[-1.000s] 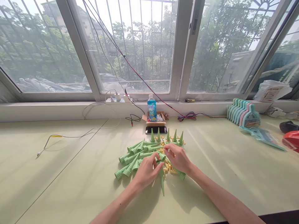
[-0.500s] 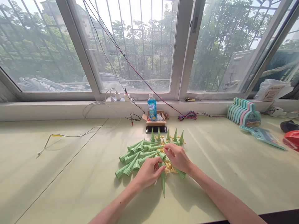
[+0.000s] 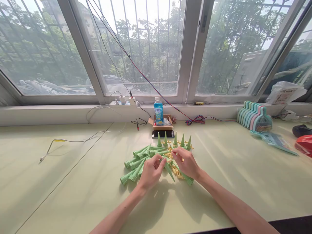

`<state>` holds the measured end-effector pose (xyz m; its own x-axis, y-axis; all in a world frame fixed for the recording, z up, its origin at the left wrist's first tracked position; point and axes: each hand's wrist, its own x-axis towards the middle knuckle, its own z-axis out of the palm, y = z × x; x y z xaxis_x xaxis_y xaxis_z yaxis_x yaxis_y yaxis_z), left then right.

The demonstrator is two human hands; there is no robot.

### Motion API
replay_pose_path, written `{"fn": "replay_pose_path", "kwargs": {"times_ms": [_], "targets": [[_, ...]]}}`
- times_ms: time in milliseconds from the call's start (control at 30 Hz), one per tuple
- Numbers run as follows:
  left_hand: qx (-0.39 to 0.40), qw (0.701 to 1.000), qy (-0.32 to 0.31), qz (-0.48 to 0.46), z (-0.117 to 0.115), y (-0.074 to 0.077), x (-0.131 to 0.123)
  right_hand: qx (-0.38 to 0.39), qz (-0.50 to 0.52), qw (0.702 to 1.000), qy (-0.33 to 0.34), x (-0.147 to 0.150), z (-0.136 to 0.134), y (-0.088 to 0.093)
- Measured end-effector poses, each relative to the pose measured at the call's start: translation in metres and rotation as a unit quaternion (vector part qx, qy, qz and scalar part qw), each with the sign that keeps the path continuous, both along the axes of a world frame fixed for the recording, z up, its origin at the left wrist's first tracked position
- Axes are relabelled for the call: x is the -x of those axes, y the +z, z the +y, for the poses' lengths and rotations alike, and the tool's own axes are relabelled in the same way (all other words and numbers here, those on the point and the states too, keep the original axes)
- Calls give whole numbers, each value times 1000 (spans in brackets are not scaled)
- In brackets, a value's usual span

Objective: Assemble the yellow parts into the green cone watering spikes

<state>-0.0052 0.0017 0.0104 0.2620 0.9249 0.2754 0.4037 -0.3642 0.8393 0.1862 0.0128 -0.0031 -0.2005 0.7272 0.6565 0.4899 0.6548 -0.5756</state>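
Observation:
My left hand is closed on a green plastic watering spike, its pointed end slanting down and to the right. Just beyond those fingertips, a small yellow part shows, and I cannot tell if it is joined to the spike. My right hand is beside it with thumb and fingers pinched together; what they hold, if anything, is hidden. Under and left of the hands lies a heap of green spikes. Small yellow valve pieces are piled beneath my right hand. Several spikes stand upright behind, with yellow pieces at their bases.
A black phone lies behind the upright spikes, before a small cardboard box with a blue bottle. Cables run over the table and sill. Pastel hangers and a teal dustpan-like item sit at the right.
My left hand has risen slightly away from me with the spike, whose tip has swung up and a little right. My right hand has hardly moved, still pinched.

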Motion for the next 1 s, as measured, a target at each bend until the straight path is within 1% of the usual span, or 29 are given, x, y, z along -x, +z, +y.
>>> {"fn": "replay_pose_path", "kwargs": {"times_ms": [133, 333, 767, 1000], "targets": [[-3, 999, 26, -22, 1, 1, 0, -5, 2, 1000, -1, 0, -1, 2], [-5, 998, 52, -22, 0, 8, 1, 3, -5, 1000, -4, 0, -2, 3], [-7, 997, 64, -34, 0, 7, 0, 2, -8, 1000, -6, 0, 0, -1], [-3, 998, 52, -36, 0, 7, 1, 8, -20, 1000, -2, 0, 0, -4]]}}
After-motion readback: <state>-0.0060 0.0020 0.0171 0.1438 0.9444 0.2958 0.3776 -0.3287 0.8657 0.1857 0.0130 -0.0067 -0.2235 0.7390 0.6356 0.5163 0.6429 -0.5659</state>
